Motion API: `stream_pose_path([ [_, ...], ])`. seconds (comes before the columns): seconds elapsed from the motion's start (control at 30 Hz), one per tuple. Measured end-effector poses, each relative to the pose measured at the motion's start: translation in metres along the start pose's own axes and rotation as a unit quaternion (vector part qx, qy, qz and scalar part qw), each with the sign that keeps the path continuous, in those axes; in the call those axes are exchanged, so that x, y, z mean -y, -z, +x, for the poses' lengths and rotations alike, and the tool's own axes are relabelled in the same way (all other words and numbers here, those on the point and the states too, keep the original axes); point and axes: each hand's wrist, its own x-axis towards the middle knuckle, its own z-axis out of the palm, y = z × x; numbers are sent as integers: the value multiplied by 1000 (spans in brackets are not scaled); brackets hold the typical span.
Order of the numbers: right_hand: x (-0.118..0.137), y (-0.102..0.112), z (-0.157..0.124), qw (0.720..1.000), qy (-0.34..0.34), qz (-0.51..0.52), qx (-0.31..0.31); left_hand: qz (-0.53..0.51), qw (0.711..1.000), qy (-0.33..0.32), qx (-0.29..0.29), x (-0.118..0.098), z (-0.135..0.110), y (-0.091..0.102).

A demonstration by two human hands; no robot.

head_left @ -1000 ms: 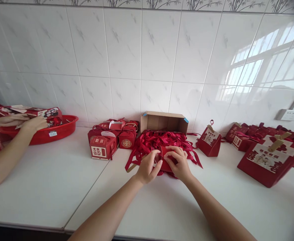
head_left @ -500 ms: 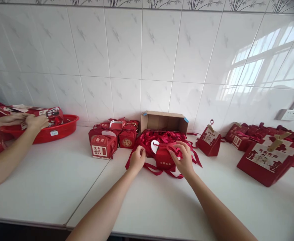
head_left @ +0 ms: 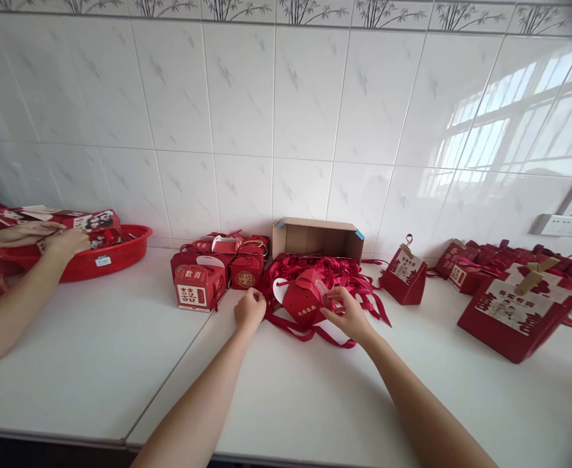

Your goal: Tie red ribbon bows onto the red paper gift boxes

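A small red gift box [head_left: 303, 302] with gold characters sits tilted on a heap of red ribbons [head_left: 359, 279], its white-lined flap turned to the left. My left hand [head_left: 250, 309] is closed in a pinch just left of the box; a strip of red ribbon [head_left: 277, 284] runs from the flap toward its fingertips, though the pinched end is hard to see. My right hand [head_left: 350, 316] grips the box's right side between thumb and fingers. Behind the ribbons lies an open cardboard carton [head_left: 318, 239].
Finished-looking red boxes [head_left: 201, 286] stand to the left, with more red bags [head_left: 517, 312] on the right. Another person's hands [head_left: 62, 240] work over a red basin [head_left: 115, 263] at far left. A tiled wall [head_left: 305, 97] backs the white table [head_left: 286, 396].
My left hand has moved left, away from the ribbon heap. The gift box has shifted slightly left and tilted, and my right hand has come lower and left along its side.
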Motion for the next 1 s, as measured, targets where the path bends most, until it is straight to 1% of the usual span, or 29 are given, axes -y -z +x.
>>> stream_pose_path([
  [0.07,1,-1,-1,999,21,-35,-6,7,1000,5,2,1,0,0],
  [0.13,3,-4,-2,998,29,-57,-15,12,1000,-6,10,-1,-1,-2],
  [0.27,7,-7,-3,998,13,-54,0,31,997,-58,44,-6,-7,-5],
  [0.33,8,-7,-3,999,3,-53,-2,48,993,-83,62,-8,-10,-6],
  [0.43,9,-7,-3,999,-10,-52,-2,79,989,-101,77,-9,-11,-7],
  [0.63,9,-13,-5,991,-83,-97,30,116,984,-107,78,-7,-11,-11],
  [0.73,9,-15,-5,990,-108,-93,22,115,984,-110,77,-6,-11,-13],
  [0.8,7,-16,-5,986,-143,-92,6,110,984,-115,76,-6,-11,-13],
  [0.9,1,-16,-3,976,-202,-78,-7,90,983,-137,77,-8,-14,-13],
  [1.0,-3,-19,-2,970,-239,-33,8,55,980,-176,76,-13,-20,-13],
])
